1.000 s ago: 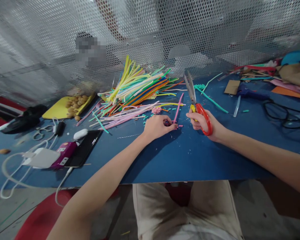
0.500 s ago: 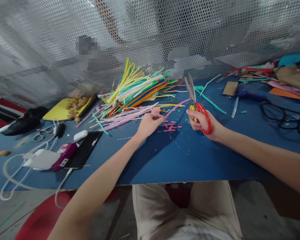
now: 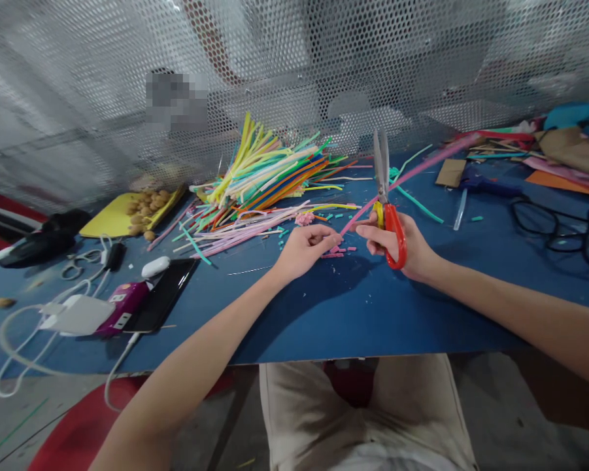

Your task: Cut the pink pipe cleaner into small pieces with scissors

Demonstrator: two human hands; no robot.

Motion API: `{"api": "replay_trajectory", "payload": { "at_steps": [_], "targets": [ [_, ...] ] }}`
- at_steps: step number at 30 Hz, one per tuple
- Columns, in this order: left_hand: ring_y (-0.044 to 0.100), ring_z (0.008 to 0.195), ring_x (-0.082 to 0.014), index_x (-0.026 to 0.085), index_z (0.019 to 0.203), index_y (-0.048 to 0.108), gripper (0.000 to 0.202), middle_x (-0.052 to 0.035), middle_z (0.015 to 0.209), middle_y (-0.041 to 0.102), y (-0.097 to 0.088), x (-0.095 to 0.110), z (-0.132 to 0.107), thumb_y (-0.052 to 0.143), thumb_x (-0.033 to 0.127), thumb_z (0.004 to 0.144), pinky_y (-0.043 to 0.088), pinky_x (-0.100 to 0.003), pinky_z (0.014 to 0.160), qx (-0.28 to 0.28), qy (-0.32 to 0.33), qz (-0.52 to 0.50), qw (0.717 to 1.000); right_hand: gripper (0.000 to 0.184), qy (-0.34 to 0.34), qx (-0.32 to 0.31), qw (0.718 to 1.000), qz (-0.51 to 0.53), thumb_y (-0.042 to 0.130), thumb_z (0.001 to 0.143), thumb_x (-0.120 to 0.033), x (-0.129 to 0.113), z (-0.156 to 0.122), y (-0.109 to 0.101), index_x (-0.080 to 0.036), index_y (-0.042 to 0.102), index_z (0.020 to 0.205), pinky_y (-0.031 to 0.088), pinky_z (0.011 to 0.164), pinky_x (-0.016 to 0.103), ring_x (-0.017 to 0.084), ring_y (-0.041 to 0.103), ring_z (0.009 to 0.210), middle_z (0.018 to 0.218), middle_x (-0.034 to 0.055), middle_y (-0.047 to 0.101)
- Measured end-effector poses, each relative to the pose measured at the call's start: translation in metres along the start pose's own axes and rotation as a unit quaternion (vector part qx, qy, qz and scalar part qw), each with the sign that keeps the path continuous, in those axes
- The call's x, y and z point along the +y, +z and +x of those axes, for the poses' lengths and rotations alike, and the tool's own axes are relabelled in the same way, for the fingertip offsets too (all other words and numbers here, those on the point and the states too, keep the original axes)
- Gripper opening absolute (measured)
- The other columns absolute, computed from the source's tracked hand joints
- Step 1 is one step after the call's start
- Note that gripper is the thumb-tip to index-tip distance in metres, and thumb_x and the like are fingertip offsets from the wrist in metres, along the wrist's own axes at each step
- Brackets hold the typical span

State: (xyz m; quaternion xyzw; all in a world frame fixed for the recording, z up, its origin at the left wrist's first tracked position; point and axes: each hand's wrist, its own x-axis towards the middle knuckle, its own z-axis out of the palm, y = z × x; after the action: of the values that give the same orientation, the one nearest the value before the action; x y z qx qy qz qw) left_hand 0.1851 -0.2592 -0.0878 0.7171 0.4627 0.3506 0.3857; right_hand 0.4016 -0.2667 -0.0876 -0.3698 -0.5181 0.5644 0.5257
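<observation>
My left hand pinches the near end of a long pink pipe cleaner, which slants up to the right and blurs at its far end. Held in my right hand is a pair of scissors with red and yellow handles, its blades pointing away from me and slightly apart. The pipe cleaner crosses the scissors near the pivot; whether it lies between the blades I cannot tell. Short cut pink pieces lie on the table below my left fingertips, partly hidden. A pink fuzzy cluster sits just beyond that hand.
A heap of coloured pipe cleaners lies against the perforated metal screen. To the left are a phone, a white charger with cables and small scissors. A glue gun with black cord lies right.
The pink pipe cleaner in my left hand now extends much farther right. My left hand has shifted slightly right, nearer my right hand. The scissors have turned more upright and their blades are closer together.
</observation>
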Motion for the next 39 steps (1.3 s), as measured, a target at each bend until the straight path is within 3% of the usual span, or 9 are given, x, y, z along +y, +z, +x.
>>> {"api": "replay_trajectory", "payload": {
  "at_steps": [8, 12, 16, 20, 23, 27, 32, 35, 39],
  "targets": [
    [0.025, 0.051, -0.0078, 0.014, 0.096, 0.076, 0.041, 0.0049, 0.053, 0.043, 0.003, 0.002, 0.0, 0.059, 0.051, 0.092, 0.02, -0.023, 0.051, -0.056, 0.065, 0.116, 0.99, 0.037, -0.004, 0.021, 1.0, 0.019, 0.087, 0.068, -0.032, 0.013, 0.003, 0.002, -0.019, 0.055, 0.082, 0.059, 0.06, 0.03, 0.018, 0.073, 0.064, 0.082, 0.0036, 0.076],
    [0.037, 0.052, -0.0092, 0.02, 0.102, 0.076, 0.031, 0.0038, 0.057, 0.05, -0.014, 0.003, 0.001, 0.056, 0.043, 0.096, 0.026, -0.024, 0.056, -0.038, 0.095, 0.255, 0.961, 0.029, -0.021, 0.022, 1.0, 0.001, 0.083, 0.07, -0.03, 0.015, 0.008, 0.0, -0.017, 0.059, 0.078, 0.059, 0.061, 0.029, 0.016, 0.071, 0.061, 0.079, 0.0035, 0.075],
    [0.049, 0.06, -0.0122, 0.022, 0.1, 0.073, 0.027, 0.0009, 0.069, 0.06, -0.034, -0.004, 0.004, 0.057, 0.042, 0.095, 0.029, -0.025, 0.058, -0.028, 0.077, 0.369, 0.926, 0.034, -0.018, 0.034, 0.999, -0.01, 0.084, 0.068, -0.029, 0.016, 0.013, -0.004, -0.019, 0.054, 0.079, 0.057, 0.057, 0.028, 0.016, 0.071, 0.062, 0.08, 0.0024, 0.074],
    [0.058, 0.071, -0.0139, 0.022, 0.102, 0.07, 0.027, -0.0013, 0.087, 0.069, -0.038, -0.016, 0.007, 0.059, 0.045, 0.094, 0.035, -0.025, 0.062, -0.063, 0.075, 0.367, 0.925, 0.036, -0.018, 0.028, 0.999, -0.026, 0.085, 0.067, -0.029, 0.017, 0.014, -0.007, -0.02, 0.052, 0.08, 0.055, 0.055, 0.029, 0.014, 0.066, 0.056, 0.08, 0.0016, 0.073],
    [0.06, 0.072, -0.0145, 0.023, 0.099, 0.071, 0.023, -0.0004, 0.087, 0.071, -0.035, -0.021, 0.009, 0.059, 0.042, 0.095, 0.036, -0.025, 0.062, -0.081, 0.085, 0.369, 0.922, 0.036, -0.018, 0.019, 0.999, -0.031, 0.083, 0.069, -0.031, 0.018, 0.013, -0.008, -0.02, 0.053, 0.085, 0.049, 0.049, 0.026, 0.01, 0.058, 0.05, 0.083, -0.0001, 0.071],
    [0.061, 0.074, -0.0145, 0.023, 0.095, 0.069, 0.018, -0.0009, 0.094, 0.073, -0.033, -0.017, 0.008, 0.057, 0.036, 0.096, 0.039, -0.026, 0.066, -0.055, 0.105, 0.387, 0.914, 0.034, -0.005, 0.012, 0.998, -0.059, 0.081, 0.069, -0.026, 0.02, 0.013, -0.01, -0.021, 0.054, 0.088, 0.048, 0.052, 0.026, 0.009, 0.055, 0.054, 0.086, -0.0007, 0.07],
    [0.063, 0.075, -0.0148, 0.023, 0.104, 0.068, 0.023, -0.0021, 0.097, 0.073, -0.029, -0.004, 0.004, 0.052, 0.039, 0.1, 0.042, -0.027, 0.069, 0.045, 0.115, 0.399, 0.909, 0.031, -0.027, -0.022, 0.997, -0.064, 0.081, 0.066, -0.02, 0.022, 0.012, -0.013, -0.022, 0.059, 0.088, 0.055, 0.074, 0.031, 0.017, 0.066, 0.076, 0.083, -0.0015, 0.067],
    [0.065, 0.076, -0.0154, 0.025, 0.104, 0.069, 0.02, -0.0011, 0.097, 0.074, -0.027, -0.003, 0.003, 0.054, 0.038, 0.099, 0.041, -0.027, 0.067, 0.044, 0.111, 0.423, 0.898, 0.031, -0.041, -0.023, 0.997, -0.065, 0.081, 0.066, -0.02, 0.024, 0.011, -0.012, -0.022, 0.06, 0.087, 0.055, 0.074, 0.031, 0.016, 0.065, 0.074, 0.08, -0.0032, 0.063],
    [0.067, 0.081, -0.0162, 0.026, 0.11, 0.07, 0.02, -0.0009, 0.1, 0.075, -0.028, -0.01, 0.006, 0.058, 0.035, 0.097, 0.043, -0.026, 0.067, -0.001, 0.088, 0.428, 0.899, 0.031, -0.051, -0.025, 0.995, -0.084, 0.082, 0.066, -0.019, 0.026, 0.011, -0.011, -0.022, 0.06, 0.087, 0.052, 0.065, 0.028, 0.013, 0.061, 0.067, 0.079, -0.0041, 0.063]
  ]
}}
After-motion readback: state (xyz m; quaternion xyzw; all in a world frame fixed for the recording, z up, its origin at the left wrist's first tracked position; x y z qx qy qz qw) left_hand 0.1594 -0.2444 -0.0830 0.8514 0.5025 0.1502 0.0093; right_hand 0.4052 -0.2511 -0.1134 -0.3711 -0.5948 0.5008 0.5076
